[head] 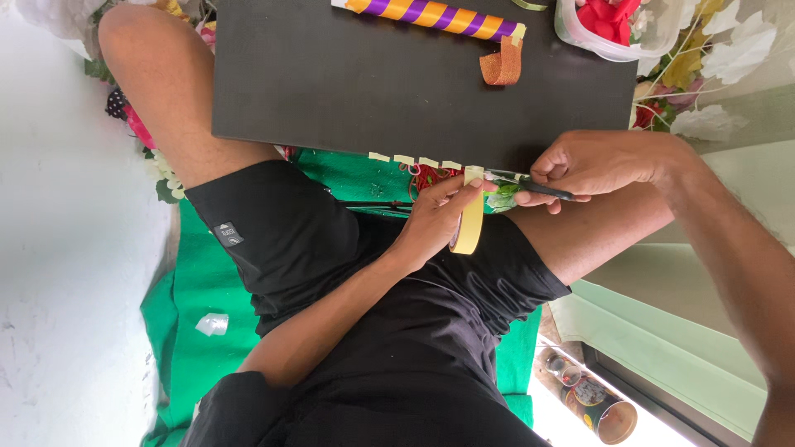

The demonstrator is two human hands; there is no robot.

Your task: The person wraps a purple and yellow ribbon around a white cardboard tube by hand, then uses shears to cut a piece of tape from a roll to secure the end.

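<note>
Gripped in the left hand [431,219]: a pale yellow tape roll [470,222], ring hanging on the fingers, thumb and forefinger pinching the free tape end upward at the near edge of the black board [356,83]. Right hand [592,165], at 3 o'clock of the roll: fingers closed through dark-handled scissors [530,185], blades pointing toward the tape end, just beside it; whether they touch it cannot be told.

Short tape strips [414,160]: a row stuck along the board's near edge, at 10 o'clock of the roll.

Purple-and-orange striped tube [431,15]: lying on the board at 12 o'clock. Orange glitter ribbon curl [503,64] just below its right end.

Clear tub of red petals [613,25]: at 1 o'clock.

Green cloth [190,314]: under the seated legs.
</note>
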